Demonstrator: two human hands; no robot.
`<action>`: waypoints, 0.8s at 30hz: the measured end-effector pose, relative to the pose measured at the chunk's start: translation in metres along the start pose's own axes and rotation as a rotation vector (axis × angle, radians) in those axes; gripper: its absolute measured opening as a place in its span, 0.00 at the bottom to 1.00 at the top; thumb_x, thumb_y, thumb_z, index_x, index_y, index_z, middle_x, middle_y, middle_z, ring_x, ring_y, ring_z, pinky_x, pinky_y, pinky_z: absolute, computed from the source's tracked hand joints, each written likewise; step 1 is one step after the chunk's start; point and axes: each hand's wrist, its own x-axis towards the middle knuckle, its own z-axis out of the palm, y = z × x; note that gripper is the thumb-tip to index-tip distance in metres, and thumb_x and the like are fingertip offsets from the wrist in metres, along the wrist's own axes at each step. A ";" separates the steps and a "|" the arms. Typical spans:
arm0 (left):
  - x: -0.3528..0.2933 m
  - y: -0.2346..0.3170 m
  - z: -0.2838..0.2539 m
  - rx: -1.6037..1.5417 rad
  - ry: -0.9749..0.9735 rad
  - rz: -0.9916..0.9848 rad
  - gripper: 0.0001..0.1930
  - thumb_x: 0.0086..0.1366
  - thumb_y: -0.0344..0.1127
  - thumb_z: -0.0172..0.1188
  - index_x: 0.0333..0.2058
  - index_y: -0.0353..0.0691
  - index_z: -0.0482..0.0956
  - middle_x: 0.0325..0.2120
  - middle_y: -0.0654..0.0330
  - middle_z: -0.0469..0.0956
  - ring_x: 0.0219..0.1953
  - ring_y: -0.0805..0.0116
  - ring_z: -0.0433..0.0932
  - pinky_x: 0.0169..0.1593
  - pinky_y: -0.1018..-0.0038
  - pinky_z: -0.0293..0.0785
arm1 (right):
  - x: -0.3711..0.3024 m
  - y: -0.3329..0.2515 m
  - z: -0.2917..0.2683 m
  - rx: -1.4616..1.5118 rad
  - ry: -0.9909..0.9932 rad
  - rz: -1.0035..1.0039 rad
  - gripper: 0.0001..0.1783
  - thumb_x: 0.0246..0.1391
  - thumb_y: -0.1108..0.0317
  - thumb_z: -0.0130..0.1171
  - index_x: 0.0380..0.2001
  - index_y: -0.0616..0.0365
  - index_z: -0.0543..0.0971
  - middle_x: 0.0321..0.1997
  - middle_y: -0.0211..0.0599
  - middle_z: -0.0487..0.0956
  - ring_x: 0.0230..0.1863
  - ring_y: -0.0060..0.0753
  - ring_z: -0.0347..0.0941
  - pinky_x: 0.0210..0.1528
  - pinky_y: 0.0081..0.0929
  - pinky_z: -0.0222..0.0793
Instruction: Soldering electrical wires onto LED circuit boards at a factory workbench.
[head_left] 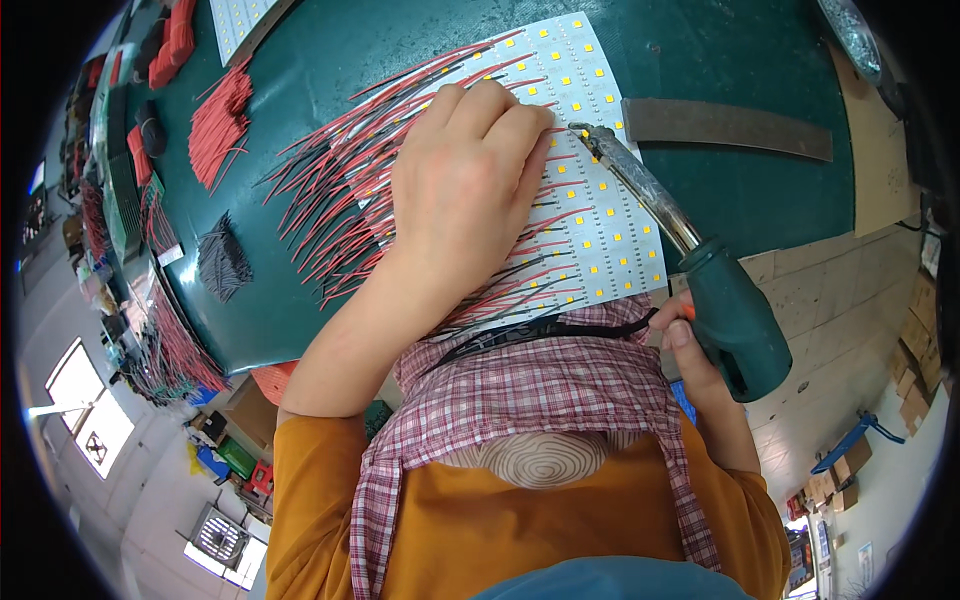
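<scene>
My left hand [460,175] is closed in a pinch over a white LED circuit board [628,268] dotted with small yellow squares. A red wire [560,130] runs from its fingertips to the tip of a soldering iron [738,310]. The iron has a green handle and a metal shaft, and its tip touches or hovers just over the board. My right hand [700,365] is at the handle, its fingers partly hidden behind it, and appears to grip it. Many red and black wires [340,235] fan leftward from the board, some beneath my left hand.
On the green table [740,60] lie bundles of red wires [218,130] and black wires [224,258]. A dark metal strip [730,128] lies right of the board. Another LED board [238,25] sits far left. Wired pieces [175,340] hang at the left edge.
</scene>
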 end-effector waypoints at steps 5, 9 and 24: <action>0.004 0.004 -0.001 -0.039 -0.045 -0.061 0.04 0.52 0.29 0.64 0.28 0.39 0.78 0.28 0.60 0.74 0.34 0.59 0.73 0.36 0.65 0.72 | 0.001 -0.011 0.001 0.027 -0.016 0.078 0.12 0.58 0.62 0.58 0.37 0.60 0.75 0.32 0.34 0.77 0.30 0.18 0.69 0.35 0.20 0.68; 0.005 0.006 0.001 -0.125 -0.066 -0.147 0.04 0.51 0.28 0.63 0.26 0.39 0.78 0.27 0.59 0.74 0.33 0.58 0.74 0.35 0.64 0.72 | -0.005 -0.012 0.006 0.175 0.058 0.159 0.11 0.58 0.63 0.57 0.36 0.60 0.75 0.31 0.33 0.77 0.29 0.18 0.69 0.34 0.20 0.68; 0.013 0.009 -0.007 -0.073 -0.122 -0.187 0.05 0.53 0.30 0.64 0.26 0.36 0.77 0.25 0.56 0.76 0.31 0.56 0.77 0.35 0.64 0.73 | -0.008 -0.015 0.004 0.182 0.157 0.106 0.15 0.58 0.68 0.56 0.47 0.61 0.70 0.31 0.38 0.78 0.26 0.19 0.67 0.31 0.20 0.66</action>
